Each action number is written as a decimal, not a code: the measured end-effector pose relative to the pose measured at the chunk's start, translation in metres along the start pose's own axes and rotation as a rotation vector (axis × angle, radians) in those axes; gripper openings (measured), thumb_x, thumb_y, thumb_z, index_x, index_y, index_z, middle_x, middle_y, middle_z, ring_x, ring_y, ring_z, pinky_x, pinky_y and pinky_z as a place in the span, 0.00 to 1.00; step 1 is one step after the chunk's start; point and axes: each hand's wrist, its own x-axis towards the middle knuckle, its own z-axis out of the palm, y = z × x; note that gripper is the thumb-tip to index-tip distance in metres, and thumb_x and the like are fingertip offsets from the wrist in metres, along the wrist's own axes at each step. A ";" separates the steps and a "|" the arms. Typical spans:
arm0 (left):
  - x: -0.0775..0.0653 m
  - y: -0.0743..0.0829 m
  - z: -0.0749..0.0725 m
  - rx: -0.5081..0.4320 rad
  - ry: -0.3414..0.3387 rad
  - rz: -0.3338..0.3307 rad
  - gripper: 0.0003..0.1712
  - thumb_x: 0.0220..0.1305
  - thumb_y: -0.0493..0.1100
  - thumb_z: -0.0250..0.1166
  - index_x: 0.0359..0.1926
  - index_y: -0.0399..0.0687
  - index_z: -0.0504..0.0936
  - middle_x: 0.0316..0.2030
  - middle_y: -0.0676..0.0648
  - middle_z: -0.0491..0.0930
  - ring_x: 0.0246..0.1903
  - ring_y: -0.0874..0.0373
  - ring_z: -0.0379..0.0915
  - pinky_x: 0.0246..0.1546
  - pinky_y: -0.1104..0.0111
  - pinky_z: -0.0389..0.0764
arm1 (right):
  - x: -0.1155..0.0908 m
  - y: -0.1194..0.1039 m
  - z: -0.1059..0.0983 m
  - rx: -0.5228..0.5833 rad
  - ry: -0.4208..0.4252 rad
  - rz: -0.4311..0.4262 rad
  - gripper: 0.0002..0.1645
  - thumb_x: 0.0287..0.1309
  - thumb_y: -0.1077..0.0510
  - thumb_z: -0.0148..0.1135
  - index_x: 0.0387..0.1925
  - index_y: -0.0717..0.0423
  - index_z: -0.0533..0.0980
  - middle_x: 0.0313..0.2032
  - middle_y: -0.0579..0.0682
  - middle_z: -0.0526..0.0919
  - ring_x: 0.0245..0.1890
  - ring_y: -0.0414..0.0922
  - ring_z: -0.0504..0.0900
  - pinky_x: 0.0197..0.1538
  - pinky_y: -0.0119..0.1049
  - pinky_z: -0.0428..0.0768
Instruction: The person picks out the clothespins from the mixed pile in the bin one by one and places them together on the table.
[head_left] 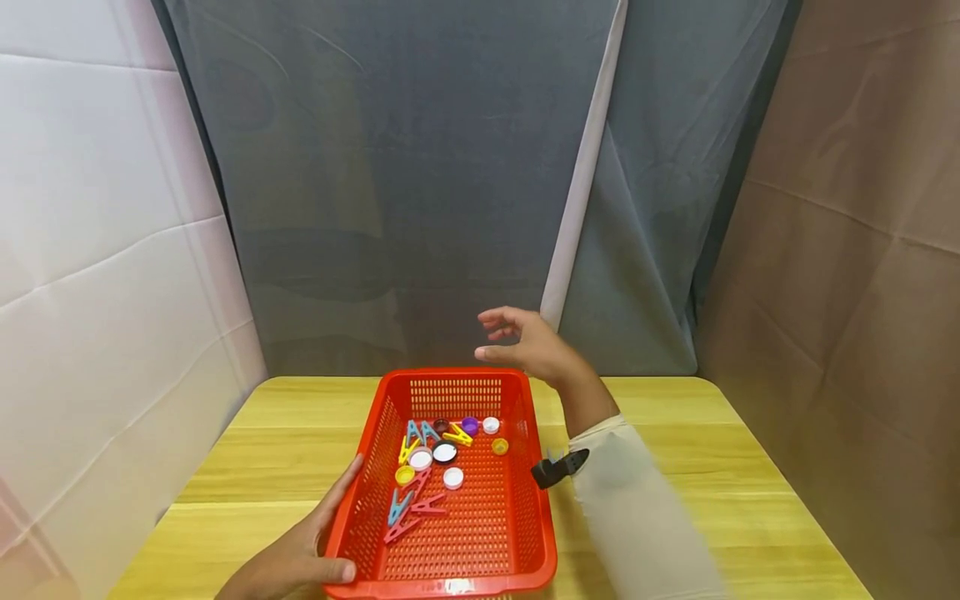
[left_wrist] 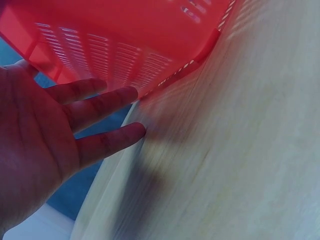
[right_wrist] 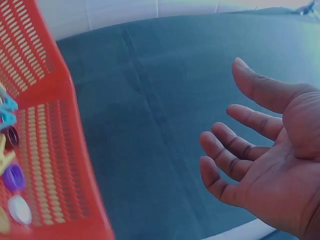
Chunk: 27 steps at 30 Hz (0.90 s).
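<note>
A red plastic basket (head_left: 480, 542) with slotted walls stands on the table. My left hand (head_left: 303, 542) lies along its left side, thumb at the near-left corner; in the left wrist view the fingers (left_wrist: 105, 105) spread fairly straight beside the wall. Raised above the far right corner is my right hand (head_left: 528, 342), holding nothing, its fingers loosely bent and the thumb apart. Inside the basket lie several plastic clothespins, among them a blue clothespin (head_left: 400, 507) and a pink clothespin (head_left: 429, 505). Several bottle caps lie there too, including a white cap (head_left: 453, 477) and a purple cap (head_left: 469, 425).
The wooden table (head_left: 675, 483) extends to both sides of the basket. A grey curtain (head_left: 450, 208) hangs behind it, with a pale cloth wall (head_left: 112, 250) on the left and a brownish one (head_left: 840, 250) on the right. A black strap device (head_left: 560, 468) sits on the right sleeve.
</note>
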 end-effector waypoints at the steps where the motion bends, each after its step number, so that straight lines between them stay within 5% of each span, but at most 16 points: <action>1: 0.000 0.000 -0.001 0.005 -0.001 0.003 0.61 0.68 0.41 0.62 0.73 0.86 0.22 0.73 0.27 0.25 0.64 0.35 0.67 0.57 0.42 0.77 | 0.003 0.000 0.004 0.016 -0.006 0.014 0.33 0.51 0.46 0.75 0.60 0.41 0.75 0.59 0.45 0.78 0.56 0.48 0.78 0.55 0.46 0.83; 7: 0.001 -0.001 -0.001 0.017 -0.004 0.022 0.61 0.68 0.40 0.61 0.73 0.84 0.21 0.74 0.29 0.23 0.65 0.35 0.65 0.57 0.42 0.77 | 0.017 0.001 0.028 0.110 -0.067 0.090 0.32 0.53 0.46 0.74 0.60 0.40 0.75 0.57 0.45 0.79 0.54 0.47 0.80 0.55 0.43 0.84; 15: -0.002 -0.002 -0.002 0.042 0.015 0.022 0.61 0.68 0.41 0.62 0.73 0.84 0.22 0.74 0.28 0.25 0.64 0.35 0.66 0.56 0.43 0.78 | 0.029 0.000 0.063 0.181 -0.151 0.091 0.27 0.56 0.47 0.72 0.57 0.45 0.77 0.53 0.46 0.83 0.52 0.45 0.82 0.55 0.40 0.84; 27: 0.002 -0.002 0.002 0.039 0.008 0.034 0.61 0.67 0.40 0.62 0.74 0.83 0.22 0.74 0.28 0.25 0.65 0.36 0.65 0.57 0.42 0.77 | 0.036 0.033 0.094 0.092 -0.272 0.239 0.22 0.59 0.44 0.68 0.52 0.47 0.81 0.49 0.45 0.84 0.58 0.55 0.78 0.58 0.52 0.81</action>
